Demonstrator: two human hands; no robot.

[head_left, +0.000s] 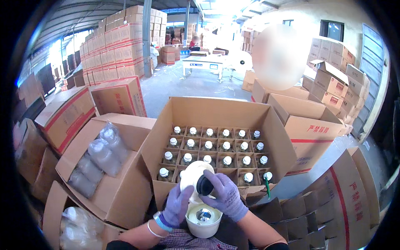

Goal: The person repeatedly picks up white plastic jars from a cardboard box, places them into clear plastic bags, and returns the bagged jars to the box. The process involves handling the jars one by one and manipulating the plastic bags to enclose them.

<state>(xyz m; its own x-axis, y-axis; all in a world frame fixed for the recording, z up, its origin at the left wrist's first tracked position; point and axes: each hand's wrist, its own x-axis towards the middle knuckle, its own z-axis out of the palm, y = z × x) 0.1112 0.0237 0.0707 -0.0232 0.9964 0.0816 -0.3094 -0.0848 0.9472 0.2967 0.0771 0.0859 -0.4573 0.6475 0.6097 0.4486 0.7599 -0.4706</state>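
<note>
Gripping a white rounded piece [192,174], the left hand [177,207] curls its fingers; the right hand [228,198] closes its fingers on a black round part [204,186], above a white tub [203,231]. A slack gloved grip could drop either onto the tub's silver piece [203,215].

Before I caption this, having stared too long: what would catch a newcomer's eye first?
Probably the open carton of pale-capped bottles at the centre. Just in front, the gloved left hand and right hand hold a white piece with a black round part, above a white tub.
</note>
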